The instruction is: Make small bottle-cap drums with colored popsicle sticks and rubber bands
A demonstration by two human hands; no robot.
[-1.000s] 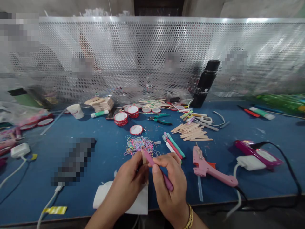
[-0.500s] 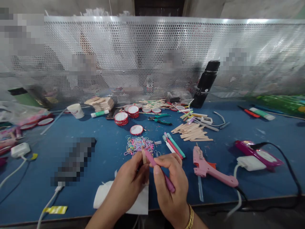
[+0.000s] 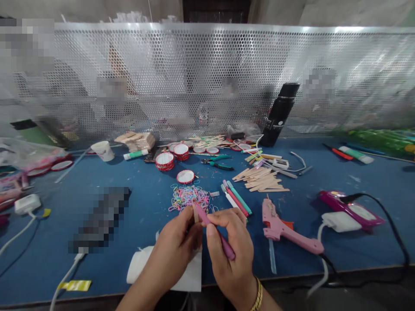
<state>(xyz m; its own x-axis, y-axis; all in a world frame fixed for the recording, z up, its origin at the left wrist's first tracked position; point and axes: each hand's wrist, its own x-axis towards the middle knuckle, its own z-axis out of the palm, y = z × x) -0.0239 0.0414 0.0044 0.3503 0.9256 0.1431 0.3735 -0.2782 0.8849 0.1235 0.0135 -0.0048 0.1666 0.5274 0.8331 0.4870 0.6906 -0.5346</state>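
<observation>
Upright between the fingertips of my left hand (image 3: 175, 242) is a wooden craft stick (image 3: 196, 213); only its upper part shows. My right hand (image 3: 236, 244) is closed around a purple-pink marker (image 3: 228, 248), slanted so that its tip meets the stick near the top. Beyond my fingertips lies a pile of small coloured rubber bands (image 3: 191, 195). Several more markers (image 3: 238, 196) rest side by side past my right hand. Under my left forearm and hand is a white sheet of paper (image 3: 191, 276).
A pink glue gun (image 3: 285, 233) lies to the right, near a magenta device (image 3: 356, 209) with cables. Loose craft sticks (image 3: 262, 179), pliers (image 3: 218, 163) and red-rimmed discs (image 3: 186, 176) lie farther back. A black bottle (image 3: 279, 114) stands by the perforated screen (image 3: 181, 60). A phone (image 3: 102, 218) lies left.
My right hand has shifted slightly left, bringing the marker tip over against the stick near its top. My left hand has barely moved.
</observation>
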